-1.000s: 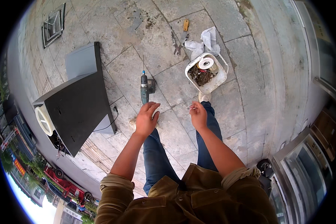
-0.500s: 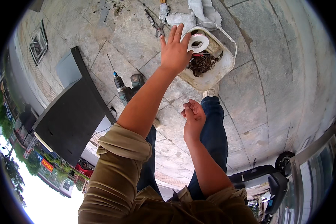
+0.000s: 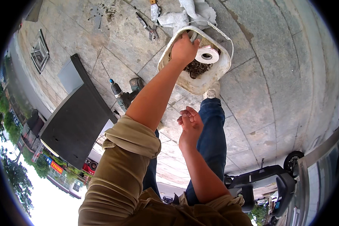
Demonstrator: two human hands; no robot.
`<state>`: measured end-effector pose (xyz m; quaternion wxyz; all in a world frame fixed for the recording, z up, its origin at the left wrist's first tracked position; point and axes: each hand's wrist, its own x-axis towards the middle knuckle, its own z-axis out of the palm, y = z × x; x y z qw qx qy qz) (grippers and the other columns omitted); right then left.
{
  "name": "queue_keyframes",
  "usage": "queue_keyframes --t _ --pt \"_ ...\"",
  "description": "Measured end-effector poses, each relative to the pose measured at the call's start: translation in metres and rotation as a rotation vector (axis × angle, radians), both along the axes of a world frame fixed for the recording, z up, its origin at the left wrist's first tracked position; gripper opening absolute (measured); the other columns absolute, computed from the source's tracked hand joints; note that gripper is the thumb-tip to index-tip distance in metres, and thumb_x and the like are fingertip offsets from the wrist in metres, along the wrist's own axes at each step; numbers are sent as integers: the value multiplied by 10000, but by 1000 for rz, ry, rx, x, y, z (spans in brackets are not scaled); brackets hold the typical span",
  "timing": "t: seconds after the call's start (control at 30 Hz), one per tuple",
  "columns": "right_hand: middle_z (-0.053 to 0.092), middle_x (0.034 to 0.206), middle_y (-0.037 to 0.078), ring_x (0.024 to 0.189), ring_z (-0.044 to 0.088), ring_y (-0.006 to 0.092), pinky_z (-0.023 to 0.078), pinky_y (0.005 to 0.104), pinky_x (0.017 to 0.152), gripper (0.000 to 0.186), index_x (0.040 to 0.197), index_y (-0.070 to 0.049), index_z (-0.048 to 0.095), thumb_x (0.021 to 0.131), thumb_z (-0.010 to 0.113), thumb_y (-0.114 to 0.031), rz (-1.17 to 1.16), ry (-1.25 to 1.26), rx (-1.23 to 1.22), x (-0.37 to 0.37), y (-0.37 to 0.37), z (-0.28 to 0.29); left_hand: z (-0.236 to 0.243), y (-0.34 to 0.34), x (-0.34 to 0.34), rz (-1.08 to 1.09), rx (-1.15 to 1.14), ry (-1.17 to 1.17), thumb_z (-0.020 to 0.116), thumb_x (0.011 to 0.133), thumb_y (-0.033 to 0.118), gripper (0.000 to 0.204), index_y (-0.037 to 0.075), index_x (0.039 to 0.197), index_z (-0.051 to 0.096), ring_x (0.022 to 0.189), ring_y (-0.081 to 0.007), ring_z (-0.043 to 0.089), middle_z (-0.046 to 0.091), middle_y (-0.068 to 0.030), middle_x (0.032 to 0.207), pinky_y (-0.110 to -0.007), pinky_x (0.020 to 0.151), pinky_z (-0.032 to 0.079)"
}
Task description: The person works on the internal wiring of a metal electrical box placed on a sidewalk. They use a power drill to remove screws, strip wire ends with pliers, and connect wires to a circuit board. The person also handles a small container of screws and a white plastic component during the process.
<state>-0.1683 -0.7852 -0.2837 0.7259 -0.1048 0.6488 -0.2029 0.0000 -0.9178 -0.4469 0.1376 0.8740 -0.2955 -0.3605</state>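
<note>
My left hand (image 3: 186,49) is down in a white bucket (image 3: 220,69), fingers curled over something at its upper inner edge that I cannot make out. Beside those fingers sit a white roll of tape (image 3: 212,55) and a heap of dark small hardware (image 3: 196,69). My right hand (image 3: 188,122) hangs empty below the bucket, its fingers loosely bent and apart. A cordless drill (image 3: 125,97) with a long bit lies left of my left forearm. Pliers (image 3: 148,28), an orange-handled tool (image 3: 154,11) and white cloths (image 3: 203,15) lie beyond the bucket.
A large dark range-hood-like housing (image 3: 75,120) stands on the paving at left, with a metal mesh filter (image 3: 40,51) behind it. A black scooter (image 3: 263,180) is parked at lower right beside a metal-framed glass front (image 3: 320,180). My shoe (image 3: 211,93) is against the bucket.
My left hand moved forward from beside the drill over the bucket, then down into it, its fingers curling. My right hand stayed low, fingers loosely bent. The view shifted.
</note>
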Motion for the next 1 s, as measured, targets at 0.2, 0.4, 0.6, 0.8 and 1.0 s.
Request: queue_keyframes --t 0.2,0.4,0.6,0.8,1.0 --pt "640 957 79 763 581 123 457 266 711 262 1168 4 589 909 553 12 -9 13 -3 -11 2 -9 27 -9 -30 120 -67 -9 642 898 378 595 -10 1324 494 1076 -424 602 551 -260 1268 -473 888 503" --pt "549 1230 107 1004 560 165 470 297 822 480 1320 -11 480 858 608 26 176 216 -259 -2 -5 -2 168 96 -1 -159 -442 -83 735 815 106 604 59 1369 499 1035 -353 593 500 -201 1252 -410 861 513" --pt "477 1419 176 1334 440 353 408 462 1028 902 1422 -41 398 644 849 -120 1168 -11 -871 15 3 21 241 222 16 -354 -280 223 719 838 346 530 85 1280 587 927 -334 622 491 -179 1145 -373 770 550" --pt "631 1068 166 981 619 378 510 450 839 618 1180 -63 556 622 813 -123 1479 -388 -583 37 52 35 257 297 27 -460 -255 -50 649 818 486 472 73 1028 560 634 -240 594 499 -71 818 -361 540 494" --pt "614 1004 148 950 597 376 485 461 806 588 1095 -68 555 572 824 -95 1704 -407 -961 66 110 48 288 367 -2 242 285 156 482 945 584 600 -12 986 534 727 -390 648 631 -198 758 -439 631 515"
